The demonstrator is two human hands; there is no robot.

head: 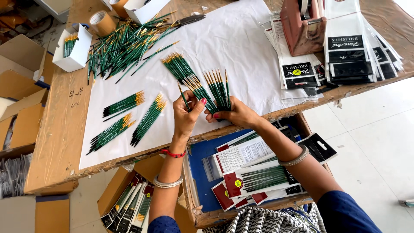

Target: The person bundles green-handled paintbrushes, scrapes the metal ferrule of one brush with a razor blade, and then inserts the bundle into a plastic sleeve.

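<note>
both hands [185, 113] [235, 113] gripping green brushes [217, 88]

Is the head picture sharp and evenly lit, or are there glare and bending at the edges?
Head view: soft even daylight, the white paper sheet bright without harsh glare; the green-handled paintbrushes in both hands are sharp; table edges bow slightly from wide-lens distortion.

The single head-worn camera is looking steeply down from close above the person's two hands [211, 113], facing forward across the white paper-covered wooden worktable [60, 129].
</note>
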